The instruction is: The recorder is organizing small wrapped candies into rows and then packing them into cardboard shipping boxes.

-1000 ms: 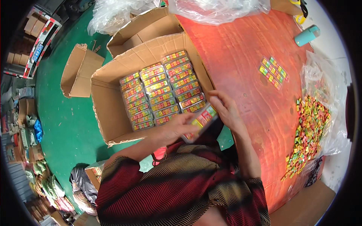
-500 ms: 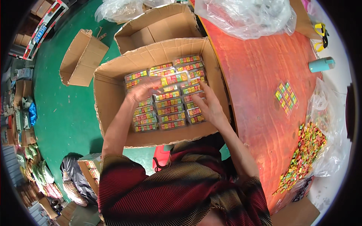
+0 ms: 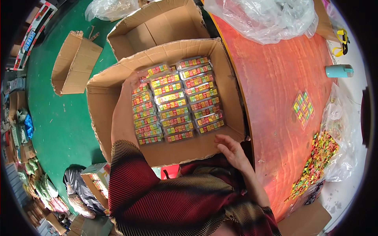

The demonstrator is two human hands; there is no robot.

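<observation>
A large cardboard box (image 3: pixel 157 156) stands before me, holding rows of clear plastic packs (image 3: pixel 175 113) filled with small red, yellow and green pieces. Deep in its far left part, my left hand (image 3: pixel 133 82) grips the left end of one such pack (image 3: pixel 156 70), which lies slightly tilted over the far end of the rows. Some of that hand's fingers are hidden. Over the box's near right edge hovers my right hand (image 3: pixel 233 152), fingers apart and holding nothing.
To the right, a reddish wooden table (image 3: pixel 275 102) bears a flat clear pack (image 3: pixel 303 108), a heap of small colourful pieces (image 3: pixel 315 165), plastic sheeting (image 3: pixel 264 19) and a teal bottle (image 3: pixel 338 71). Another open box (image 3: pixel 157 31) stands beyond; a smaller carton (image 3: pixel 75 65) sits on the green floor.
My left hand has carried the pack left and down onto the far left of the rows. My right hand has drawn back toward me, out over the near right edge.
</observation>
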